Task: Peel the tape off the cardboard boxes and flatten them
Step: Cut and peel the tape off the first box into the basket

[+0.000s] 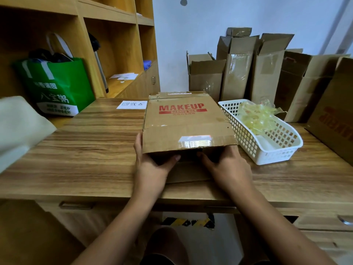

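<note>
A brown cardboard box (183,119) printed MAKEUP in red lies on the wooden desk (86,150), its open end facing me. A strip of clear tape (194,143) shines on its near top flap. My left hand (152,161) grips the box's near left corner, thumb under the flap. My right hand (227,165) holds the near right side, thumb reaching into the opening; its fingers are hidden by the box. A bottom flap (189,173) lies flat on the desk between my hands.
A white plastic basket (275,150) with crumpled yellowish tape sits right of the box. Several upright cardboard boxes (254,69) stand against the back wall. A paper label (131,104) lies behind left. A green bag (57,87) and wooden shelves stand at left.
</note>
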Tool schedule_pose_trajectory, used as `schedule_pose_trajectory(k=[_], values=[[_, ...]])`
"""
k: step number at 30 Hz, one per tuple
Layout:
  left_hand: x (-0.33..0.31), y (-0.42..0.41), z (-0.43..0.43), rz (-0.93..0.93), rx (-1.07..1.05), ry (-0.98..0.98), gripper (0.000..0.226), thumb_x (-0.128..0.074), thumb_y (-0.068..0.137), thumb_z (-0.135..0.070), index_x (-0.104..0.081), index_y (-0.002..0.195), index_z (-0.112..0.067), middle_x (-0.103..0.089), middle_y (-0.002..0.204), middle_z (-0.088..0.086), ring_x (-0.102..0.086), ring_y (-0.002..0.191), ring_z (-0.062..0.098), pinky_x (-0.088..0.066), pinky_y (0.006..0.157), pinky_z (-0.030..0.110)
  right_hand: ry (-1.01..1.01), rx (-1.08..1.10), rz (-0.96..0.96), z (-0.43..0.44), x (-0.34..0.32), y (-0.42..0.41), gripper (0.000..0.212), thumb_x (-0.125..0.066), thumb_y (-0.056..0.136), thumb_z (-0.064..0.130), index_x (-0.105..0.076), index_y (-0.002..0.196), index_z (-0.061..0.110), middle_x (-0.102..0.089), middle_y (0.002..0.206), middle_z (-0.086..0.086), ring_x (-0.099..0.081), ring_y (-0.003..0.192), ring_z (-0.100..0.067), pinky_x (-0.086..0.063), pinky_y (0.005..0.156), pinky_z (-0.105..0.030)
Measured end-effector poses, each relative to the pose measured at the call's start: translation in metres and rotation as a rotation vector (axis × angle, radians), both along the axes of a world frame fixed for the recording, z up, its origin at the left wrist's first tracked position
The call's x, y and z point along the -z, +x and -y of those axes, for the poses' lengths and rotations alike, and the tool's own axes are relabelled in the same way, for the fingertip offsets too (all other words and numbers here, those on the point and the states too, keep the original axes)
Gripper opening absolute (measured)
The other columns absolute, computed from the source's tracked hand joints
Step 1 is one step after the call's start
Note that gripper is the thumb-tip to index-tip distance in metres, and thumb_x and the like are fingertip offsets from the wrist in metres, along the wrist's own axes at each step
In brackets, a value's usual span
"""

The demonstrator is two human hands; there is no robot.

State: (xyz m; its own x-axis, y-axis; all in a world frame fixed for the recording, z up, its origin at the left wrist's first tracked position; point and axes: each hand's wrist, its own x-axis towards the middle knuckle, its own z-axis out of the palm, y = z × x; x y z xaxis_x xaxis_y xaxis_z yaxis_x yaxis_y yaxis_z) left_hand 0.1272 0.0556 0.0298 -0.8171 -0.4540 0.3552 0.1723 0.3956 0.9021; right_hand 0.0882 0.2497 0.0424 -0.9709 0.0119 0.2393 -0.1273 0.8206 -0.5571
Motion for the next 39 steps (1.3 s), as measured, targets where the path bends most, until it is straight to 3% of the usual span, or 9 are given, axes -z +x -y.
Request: schedule_pose_trajectory(k=[6,13,17,21,24,30,34,37,39], values=[[0.009,-0.005,0.003,0.098,-0.072,-0.202,0.096,-0.085,0.078,-0.03,-0.026,0.154,-0.024,-0.049,0.149,0.003,-0.051,0.13,0.028,-0.046,0.102,0.036,-0.066,-0.003,-0.031,-0.001,0.0,0.004,0.073,-0.063,0.088,0.061,-0.033,0.142,0.022,-0.051,0.136,-0.005,-0.059,0.116,-0.035,-0.047,0.082,-0.041],[0.005,0.0,0.012,0.11,0.011,-0.287,0.095,-0.084,0.076,-0.024,-0.031,0.154,-0.016,-0.051,0.145,-0.001,-0.048,0.129,0.016,-0.033,0.101,0.015,-0.18,-0.04,-0.018,-0.008,-0.005,0.011,0.065,-0.07,0.086,0.055,-0.034,0.131,0.024,-0.061,0.129,0.0,-0.064,0.11,-0.032,-0.049,0.078,-0.038],[0.0,0.003,0.026,0.185,0.168,-0.168,0.114,-0.081,0.063,-0.04,-0.021,0.159,-0.025,-0.053,0.142,-0.015,-0.047,0.136,0.008,-0.037,0.116,0.032,-0.23,-0.158,0.026,-0.018,-0.008,0.011,0.063,-0.071,0.086,0.051,-0.034,0.135,0.037,-0.061,0.119,0.014,-0.065,0.108,-0.018,-0.051,0.08,-0.034],[-0.009,0.005,0.039,0.281,0.27,-0.189,0.12,-0.067,0.056,-0.052,-0.01,0.16,-0.036,-0.044,0.154,-0.008,-0.041,0.142,0.012,-0.035,0.119,0.044,-0.346,-0.273,0.126,-0.03,-0.011,0.011,0.066,-0.069,0.091,0.039,-0.031,0.144,0.047,-0.058,0.127,0.02,-0.058,0.113,-0.003,-0.048,0.084,-0.025],[-0.018,0.01,0.046,0.346,0.334,-0.273,0.121,-0.066,0.062,-0.049,0.01,0.156,-0.049,-0.023,0.166,-0.009,-0.025,0.15,0.012,-0.024,0.124,0.04,-0.438,-0.353,0.183,-0.039,-0.014,0.014,0.063,-0.066,0.093,0.031,-0.034,0.142,0.053,-0.057,0.131,0.027,-0.057,0.118,0.004,-0.049,0.087,-0.018],[-0.022,0.014,0.063,0.369,0.393,-0.467,0.113,-0.062,0.09,-0.012,0.023,0.146,-0.06,0.004,0.168,-0.014,-0.012,0.153,0.01,-0.019,0.113,0.02,-0.451,-0.326,0.246,-0.054,-0.014,0.016,0.046,-0.06,0.092,0.012,-0.059,0.119,0.049,-0.069,0.106,0.025,-0.065,0.101,-0.003,-0.053,0.096,-0.039],[-0.029,0.017,0.069,0.38,0.421,-0.514,0.114,-0.061,0.092,-0.011,0.025,0.136,-0.072,0.005,0.168,-0.014,-0.039,0.131,-0.003,-0.027,0.11,0.025,-0.629,-0.262,0.351,-0.06,-0.017,0.015,0.026,-0.054,0.089,-0.005,-0.066,0.095,0.018,-0.073,0.08,0.0,-0.069,0.078,-0.017,-0.052,0.078,-0.039],[-0.033,0.02,0.073,0.379,0.436,-0.55,0.116,-0.061,0.092,-0.008,0.026,0.135,-0.073,0.006,0.168,-0.012,-0.032,0.144,0.011,-0.026,0.117,0.029,-0.802,-0.222,0.428,-0.064,-0.017,0.013,0.027,-0.049,0.084,-0.014,-0.061,0.09,0.01,-0.062,0.064,-0.009,-0.056,0.055,-0.017,-0.044,0.054,-0.03],[-0.036,0.021,0.076,0.396,0.449,-0.58,0.116,-0.061,0.092,-0.009,0.026,0.135,-0.073,0.006,0.167,-0.013,-0.043,0.134,0.015,-0.038,0.113,0.033,-0.966,-0.22,0.492,-0.066,-0.016,0.012,0.033,-0.039,0.083,-0.02,-0.057,0.091,0.007,-0.053,0.06,-0.014,-0.047,0.047,-0.018,-0.039,0.04,-0.023]])
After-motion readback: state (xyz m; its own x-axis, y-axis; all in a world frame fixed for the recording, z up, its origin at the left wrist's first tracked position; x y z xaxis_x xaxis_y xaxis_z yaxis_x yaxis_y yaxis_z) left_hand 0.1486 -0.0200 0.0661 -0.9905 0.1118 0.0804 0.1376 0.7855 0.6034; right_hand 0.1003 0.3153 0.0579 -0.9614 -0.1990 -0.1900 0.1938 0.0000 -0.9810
